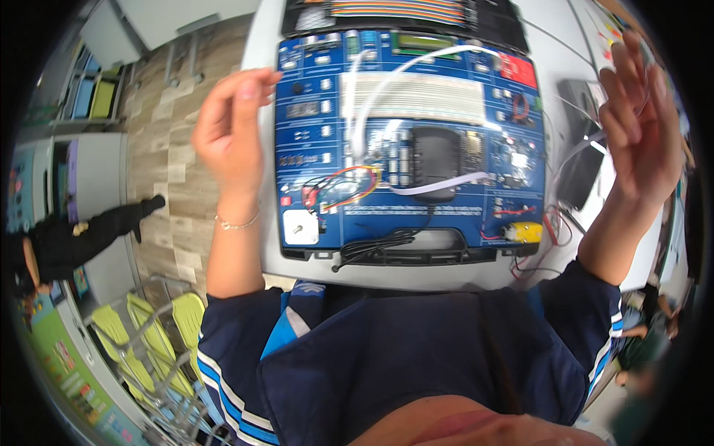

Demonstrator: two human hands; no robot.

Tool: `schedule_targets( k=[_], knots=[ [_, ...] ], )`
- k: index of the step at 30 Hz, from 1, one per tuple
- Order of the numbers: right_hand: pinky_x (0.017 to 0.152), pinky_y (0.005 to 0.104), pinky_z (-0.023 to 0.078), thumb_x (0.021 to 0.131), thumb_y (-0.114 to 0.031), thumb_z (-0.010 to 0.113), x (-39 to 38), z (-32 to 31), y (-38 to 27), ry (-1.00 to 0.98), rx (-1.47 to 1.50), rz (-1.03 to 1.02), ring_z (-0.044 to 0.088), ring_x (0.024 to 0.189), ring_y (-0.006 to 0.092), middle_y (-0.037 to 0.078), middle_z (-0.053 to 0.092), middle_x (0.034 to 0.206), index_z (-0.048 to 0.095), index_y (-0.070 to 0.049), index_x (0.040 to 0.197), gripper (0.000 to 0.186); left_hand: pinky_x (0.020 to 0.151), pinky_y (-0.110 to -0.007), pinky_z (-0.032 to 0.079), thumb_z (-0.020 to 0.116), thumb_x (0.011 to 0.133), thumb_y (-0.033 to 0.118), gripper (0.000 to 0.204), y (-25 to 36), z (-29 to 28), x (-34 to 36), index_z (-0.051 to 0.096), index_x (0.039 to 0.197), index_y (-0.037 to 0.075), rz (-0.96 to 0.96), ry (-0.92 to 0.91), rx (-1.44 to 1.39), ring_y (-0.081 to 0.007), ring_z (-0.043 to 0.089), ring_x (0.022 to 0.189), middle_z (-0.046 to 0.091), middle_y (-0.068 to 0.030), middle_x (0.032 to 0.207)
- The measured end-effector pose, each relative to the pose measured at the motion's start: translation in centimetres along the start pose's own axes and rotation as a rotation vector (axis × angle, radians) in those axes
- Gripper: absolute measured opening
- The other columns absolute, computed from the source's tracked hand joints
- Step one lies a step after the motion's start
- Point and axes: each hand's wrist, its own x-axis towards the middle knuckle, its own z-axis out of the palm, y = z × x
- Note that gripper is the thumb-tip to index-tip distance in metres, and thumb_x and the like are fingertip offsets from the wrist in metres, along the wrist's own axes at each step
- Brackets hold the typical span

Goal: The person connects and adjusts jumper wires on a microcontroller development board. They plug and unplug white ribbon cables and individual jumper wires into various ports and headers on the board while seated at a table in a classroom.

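On the table in front of me lies a blue electronics training board [335, 201] in a black case. It carries a white breadboard [424, 97], a black box-shaped module [435, 160], a small green display and a yellow motor [523, 233]. My left hand [234, 126] hovers at the board's left edge, fingers loosely bent, thumb apart, nothing visible in it. Raised beyond the right edge is my right hand [641, 126], its fingers partly bent and apart; a thin pale line shows by the fingertips, too faint to name. White ribbon cables [387, 82] arch over the breadboard.
Rainbow ribbon wires [401, 9] sit in the case lid at the back. Dark flat devices [580, 175] and loose wires lie right of the board. A coiled black cable [379, 244] rests by the case handle. Green chairs [149, 334] and a person [82, 241] are at left.
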Motion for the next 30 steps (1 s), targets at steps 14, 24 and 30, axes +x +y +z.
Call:
schedule_targets(
  k=[14,24,30],
  knots=[
    [0.094,0.0315,0.060,0.103,-0.014,0.057,-0.1,-14.4,7.5,0.343,-0.252,0.274,0.068,0.089,0.0134,0.007,0.066,0.099,0.059,0.007,0.123,0.029,0.079,-0.029,0.052,0.058,0.104,0.016,0.023,-1.4,0.0,0.2,0.070,0.107,-0.004,-0.087,0.061,0.081,-0.0139,0.064,0.084,0.074,-0.0140,0.100],
    [0.082,0.0282,0.055,0.094,-0.017,0.072,-6.6,-11.9,7.4,0.622,-1.447,0.024,0.072,0.088,0.0139,0.007,0.077,0.097,0.075,-0.003,0.115,0.025,0.080,-0.031,0.052,0.057,0.105,0.019,0.028,-1.7,-0.2,0.1,0.068,0.111,-0.006,-0.121,0.051,0.115,-0.0156,0.063,0.086,0.073,-0.0163,0.102],
    [0.083,0.0308,0.054,0.091,-0.025,0.074,-7.4,-20.9,5.2,0.590,-1.439,0.003,0.071,0.088,0.0181,0.007,0.078,0.098,0.080,-0.017,0.110,0.022,0.080,-0.031,0.052,0.058,0.105,0.019,0.028,-2.3,-0.3,0.0,0.069,0.110,-0.006,-0.128,0.084,0.088,-0.0154,0.063,0.085,0.073,-0.0157,0.100]
  ],
)
